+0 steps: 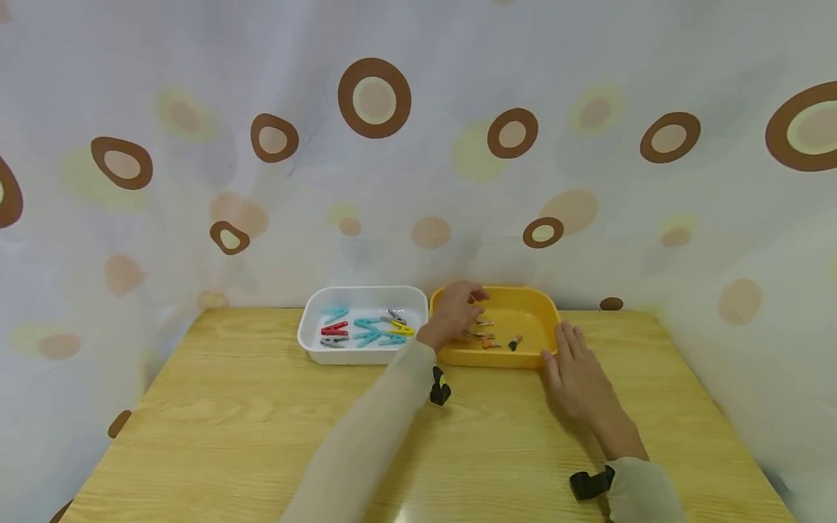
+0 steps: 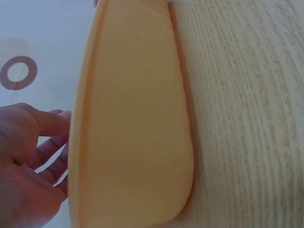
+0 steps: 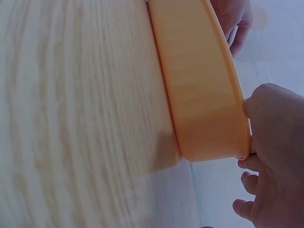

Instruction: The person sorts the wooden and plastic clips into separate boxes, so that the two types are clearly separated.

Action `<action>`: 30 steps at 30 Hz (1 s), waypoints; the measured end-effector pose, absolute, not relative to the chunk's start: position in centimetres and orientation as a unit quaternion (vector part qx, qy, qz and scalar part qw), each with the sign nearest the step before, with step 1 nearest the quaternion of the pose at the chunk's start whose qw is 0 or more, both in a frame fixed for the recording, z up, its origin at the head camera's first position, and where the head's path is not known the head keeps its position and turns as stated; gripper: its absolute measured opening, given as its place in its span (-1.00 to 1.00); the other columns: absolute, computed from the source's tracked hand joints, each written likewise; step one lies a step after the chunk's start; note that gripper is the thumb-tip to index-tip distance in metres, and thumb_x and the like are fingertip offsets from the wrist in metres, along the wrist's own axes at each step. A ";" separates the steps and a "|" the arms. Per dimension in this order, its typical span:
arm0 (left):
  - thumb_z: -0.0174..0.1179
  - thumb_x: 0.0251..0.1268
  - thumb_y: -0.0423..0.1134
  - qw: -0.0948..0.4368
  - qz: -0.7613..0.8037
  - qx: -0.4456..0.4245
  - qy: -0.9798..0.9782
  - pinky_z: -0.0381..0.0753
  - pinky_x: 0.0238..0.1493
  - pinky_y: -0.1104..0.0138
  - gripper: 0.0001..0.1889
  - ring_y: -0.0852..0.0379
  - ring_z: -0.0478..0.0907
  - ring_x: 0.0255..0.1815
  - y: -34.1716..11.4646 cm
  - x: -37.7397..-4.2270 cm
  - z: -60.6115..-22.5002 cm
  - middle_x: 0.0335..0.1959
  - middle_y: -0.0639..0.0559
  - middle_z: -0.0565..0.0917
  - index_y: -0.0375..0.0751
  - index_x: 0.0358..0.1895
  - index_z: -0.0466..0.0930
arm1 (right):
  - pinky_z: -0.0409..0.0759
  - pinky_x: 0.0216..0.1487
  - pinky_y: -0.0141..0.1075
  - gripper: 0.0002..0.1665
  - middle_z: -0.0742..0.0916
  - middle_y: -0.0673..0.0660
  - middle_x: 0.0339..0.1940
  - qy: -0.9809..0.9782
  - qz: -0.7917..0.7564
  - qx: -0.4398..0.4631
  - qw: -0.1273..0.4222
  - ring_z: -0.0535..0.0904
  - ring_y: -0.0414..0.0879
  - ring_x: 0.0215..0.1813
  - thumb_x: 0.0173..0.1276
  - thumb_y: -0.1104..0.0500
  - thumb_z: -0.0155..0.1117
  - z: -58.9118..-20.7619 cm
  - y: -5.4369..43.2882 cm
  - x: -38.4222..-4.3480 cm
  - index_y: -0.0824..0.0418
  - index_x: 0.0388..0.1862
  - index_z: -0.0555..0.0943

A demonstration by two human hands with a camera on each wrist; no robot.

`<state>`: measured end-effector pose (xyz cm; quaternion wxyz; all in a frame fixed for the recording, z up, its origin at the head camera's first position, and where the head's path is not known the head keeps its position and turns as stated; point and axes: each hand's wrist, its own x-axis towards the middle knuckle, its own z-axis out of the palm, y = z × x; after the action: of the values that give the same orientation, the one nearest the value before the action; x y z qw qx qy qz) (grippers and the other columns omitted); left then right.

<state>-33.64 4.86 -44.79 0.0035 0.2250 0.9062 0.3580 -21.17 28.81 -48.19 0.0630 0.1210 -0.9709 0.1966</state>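
My left hand [image 1: 453,314] reaches over the near rim into the left part of a yellow tray [image 1: 532,312]. Its fingers are bent and spread above several small clips [image 1: 485,335], and nothing shows between them. In the left wrist view the tray wall hides the fingertips of this left hand [image 2: 28,161]. At the tray's front right corner, my right hand [image 1: 582,378] holds the rim, thumb on the near side and fingers along the right side. The right wrist view shows the right hand's thumb and forefinger [image 3: 254,161] around that corner. An orange clip [image 1: 487,343] and a dark green clip [image 1: 514,343] lie inside.
A white tray [image 1: 366,354] stands just left of the yellow one, with several blue, red, grey and yellow clothespins [image 1: 368,334] in it. Both trays sit at the back of the wooden table [image 1: 261,407], against a patterned cloth [image 1: 418,181].
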 end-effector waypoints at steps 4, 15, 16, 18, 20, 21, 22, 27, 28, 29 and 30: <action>0.27 0.47 -0.33 -0.003 0.353 0.228 0.908 0.58 0.14 0.34 -0.79 0.05 0.59 0.05 3.7 -33.4 -43.9 0.02 -0.05 0.69 -0.25 0.09 0.70 | 0.05 0.47 0.38 -0.19 0.05 0.52 0.63 -0.971 0.193 0.125 0.071 -0.12 0.43 0.63 0.74 -0.08 -0.34 -47.8 28.5 -21.2 0.54 0.61 -0.06; 0.23 0.49 -0.36 -0.029 0.352 0.250 0.901 0.60 0.08 0.33 -0.81 0.01 0.63 0.00 0.9 -31.4 -42.9 -0.04 -0.07 0.72 -0.32 0.05 0.70 | -0.07 0.54 0.31 -0.18 -0.04 0.52 0.64 -0.970 0.202 0.125 0.048 -0.20 0.43 0.64 0.75 -0.08 -0.38 -47.8 28.3 -20.9 0.55 0.62 -0.12; 0.23 0.49 -0.36 -0.030 0.352 0.250 0.902 0.60 0.08 0.33 -0.80 0.00 0.63 -0.01 0.6 -31.2 -42.8 -0.04 -0.08 0.72 -0.33 0.05 0.71 | -0.08 0.54 0.31 -0.18 -0.04 0.52 0.64 -0.970 0.202 0.126 0.047 -0.20 0.42 0.64 0.75 -0.08 -0.39 -47.9 28.3 -20.9 0.55 0.62 -0.13; 0.23 0.49 -0.34 -0.035 0.346 0.251 0.904 0.60 0.07 0.32 -0.81 -0.02 0.63 -0.01 0.0 -30.5 -42.7 -0.05 -0.08 0.72 -0.32 0.04 0.72 | -0.08 0.54 0.31 -0.18 -0.04 0.52 0.64 -0.970 0.200 0.128 0.049 -0.20 0.43 0.64 0.75 -0.08 -0.39 -48.1 28.4 -21.0 0.55 0.62 -0.13; 0.22 0.50 -0.33 -0.036 0.342 0.250 0.905 0.60 0.08 0.30 -0.80 -0.03 0.63 0.00 -0.9 -29.8 -42.6 -0.03 -0.08 0.72 -0.29 0.05 0.72 | -0.08 0.53 0.32 -0.18 -0.04 0.51 0.65 -0.970 0.200 0.128 0.052 -0.20 0.43 0.64 0.75 -0.08 -0.40 -48.2 28.5 -21.0 0.54 0.62 -0.13; 0.22 0.50 -0.33 -0.035 0.343 0.248 0.905 0.60 0.09 0.28 -0.80 -0.05 0.63 0.02 -1.4 -29.4 -42.6 -0.02 -0.08 0.72 -0.29 0.06 0.72 | -0.07 0.53 0.33 -0.18 -0.04 0.52 0.64 -0.970 0.200 0.129 0.054 -0.20 0.43 0.64 0.75 -0.08 -0.40 -48.3 28.5 -21.1 0.54 0.62 -0.13; 0.22 0.50 -0.32 -0.036 0.343 0.248 0.905 0.60 0.10 0.26 -0.80 -0.06 0.63 0.02 -1.9 -29.1 -42.6 -0.02 -0.08 0.71 -0.28 0.06 0.71 | -0.06 0.52 0.34 -0.18 -0.03 0.52 0.64 -0.970 0.199 0.130 0.056 -0.19 0.44 0.64 0.75 -0.08 -0.39 -48.4 28.5 -21.1 0.54 0.62 -0.13; 0.23 0.50 -0.33 -0.059 0.342 0.239 0.907 0.61 0.11 0.19 -0.79 -0.07 0.62 0.02 -4.8 -27.2 -42.8 -0.03 -0.06 0.70 -0.27 0.08 0.70 | -0.07 0.52 0.34 -0.19 -0.02 0.56 0.62 -0.966 0.209 0.138 0.060 -0.18 0.47 0.62 0.75 -0.06 -0.38 -48.7 28.4 -21.1 0.57 0.61 -0.13; 0.23 0.50 -0.32 -0.067 0.338 0.237 0.908 0.61 0.11 0.19 -0.80 -0.06 0.62 0.02 -5.3 -26.8 -42.9 -0.04 -0.05 0.70 -0.26 0.07 0.70 | -0.08 0.52 0.33 -0.19 -0.01 0.57 0.62 -0.966 0.210 0.139 0.062 -0.17 0.47 0.62 0.75 -0.05 -0.37 -48.8 28.4 -21.1 0.57 0.61 -0.13; 0.23 0.50 -0.32 -0.071 0.335 0.232 0.910 0.61 0.12 0.18 -0.80 -0.06 0.61 0.02 -5.9 -26.4 -43.0 -0.04 -0.05 0.69 -0.24 0.07 0.71 | -0.09 0.53 0.33 -0.19 -0.01 0.57 0.62 -0.965 0.211 0.140 0.065 -0.17 0.47 0.62 0.75 -0.05 -0.37 -48.8 28.3 -21.1 0.58 0.60 -0.14; 0.23 0.50 -0.32 -0.076 0.334 0.230 0.911 0.61 0.13 0.16 -0.80 -0.08 0.61 0.03 -6.4 -26.0 -43.1 -0.04 -0.06 0.69 -0.25 0.07 0.71 | -0.09 0.53 0.32 -0.19 -0.01 0.58 0.62 -0.965 0.211 0.142 0.069 -0.17 0.47 0.62 0.75 -0.04 -0.36 -48.7 28.3 -21.2 0.58 0.60 -0.13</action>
<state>-26.00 -6.43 -43.14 -0.0764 0.2303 0.9107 0.3344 -21.16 28.27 -48.73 0.0686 0.1422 -0.9646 0.2111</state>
